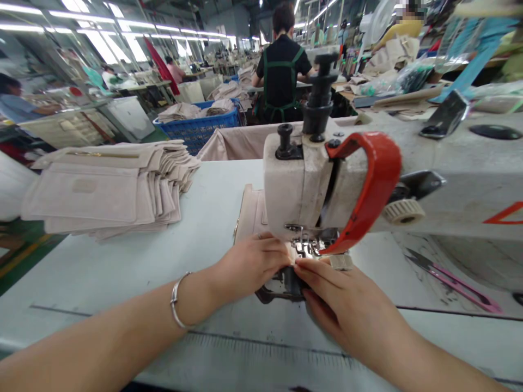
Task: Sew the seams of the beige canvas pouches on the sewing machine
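Observation:
My left hand (250, 265) and my right hand (341, 307) meet under the head of a beige sewing machine (302, 185), right at the presser foot (307, 247). Both hands pinch and press a small beige fabric piece (250, 215) that runs back behind the needle. The fingers of both hands are closed together on the fabric edge. A red guard (373, 185) curves over the needle area. A silver bracelet sits on my left wrist.
A tall stack of beige fabric pieces (110, 188) lies at the left of the pale table (122, 272). Pink-handled snips (453, 280) lie at the right. A blue basket (200, 130) and a person in a black shirt (281, 65) are behind.

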Demonstrator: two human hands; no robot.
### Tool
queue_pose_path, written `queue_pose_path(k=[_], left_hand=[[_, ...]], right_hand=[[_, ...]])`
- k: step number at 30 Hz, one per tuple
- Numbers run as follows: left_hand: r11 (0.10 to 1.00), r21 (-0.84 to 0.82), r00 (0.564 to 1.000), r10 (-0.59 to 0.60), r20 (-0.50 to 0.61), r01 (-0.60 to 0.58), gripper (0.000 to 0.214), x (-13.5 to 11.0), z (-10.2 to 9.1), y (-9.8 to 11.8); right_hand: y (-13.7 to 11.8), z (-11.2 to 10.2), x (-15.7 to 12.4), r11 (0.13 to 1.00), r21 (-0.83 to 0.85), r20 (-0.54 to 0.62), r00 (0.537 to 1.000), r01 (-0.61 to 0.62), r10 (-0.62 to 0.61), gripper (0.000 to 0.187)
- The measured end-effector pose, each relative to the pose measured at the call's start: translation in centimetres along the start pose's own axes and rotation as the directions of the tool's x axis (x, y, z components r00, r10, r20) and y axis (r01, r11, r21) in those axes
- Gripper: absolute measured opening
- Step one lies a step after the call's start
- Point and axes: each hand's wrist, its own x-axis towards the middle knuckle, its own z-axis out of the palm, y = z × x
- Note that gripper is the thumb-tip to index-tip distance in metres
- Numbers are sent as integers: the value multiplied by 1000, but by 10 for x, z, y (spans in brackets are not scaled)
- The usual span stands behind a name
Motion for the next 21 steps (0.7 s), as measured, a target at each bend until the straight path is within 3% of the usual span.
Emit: queue_pose_path(k=[9,21], left_hand=[[996,64,998,-51,-48,54,20,10,6,-24],[991,93,994,-96,-48,100,18,9,8,-26]], right_hand=[[1,1,4,1000,11,0,1000,8,-8,32],[0,0,5,1000,10,-8,1000,10,-10,30]])
